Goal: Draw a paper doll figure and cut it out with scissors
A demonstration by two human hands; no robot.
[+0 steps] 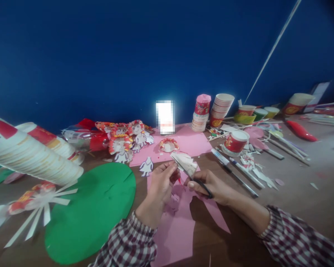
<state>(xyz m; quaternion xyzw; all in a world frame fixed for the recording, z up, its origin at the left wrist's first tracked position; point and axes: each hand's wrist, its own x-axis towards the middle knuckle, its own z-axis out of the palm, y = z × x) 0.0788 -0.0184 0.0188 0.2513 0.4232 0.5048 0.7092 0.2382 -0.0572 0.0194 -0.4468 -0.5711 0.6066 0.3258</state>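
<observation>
My left hand (161, 185) pinches a folded piece of white paper (185, 162) above the table. Black-handled scissors (196, 178) are in my right hand (208, 185), their blades set into the paper's lower edge. Both hands hover over a sheet of pink paper (176, 226) with cut-out shapes in it. Checked sleeves cover both forearms.
A large green paper disc (92, 215) lies at the left, below a tilted stack of paper cups (30, 155). Paper figures (126, 139), another pink sheet (189, 142), cup stacks (211, 111), a red cup (236, 141), pens (236, 170) and scraps fill the back and right.
</observation>
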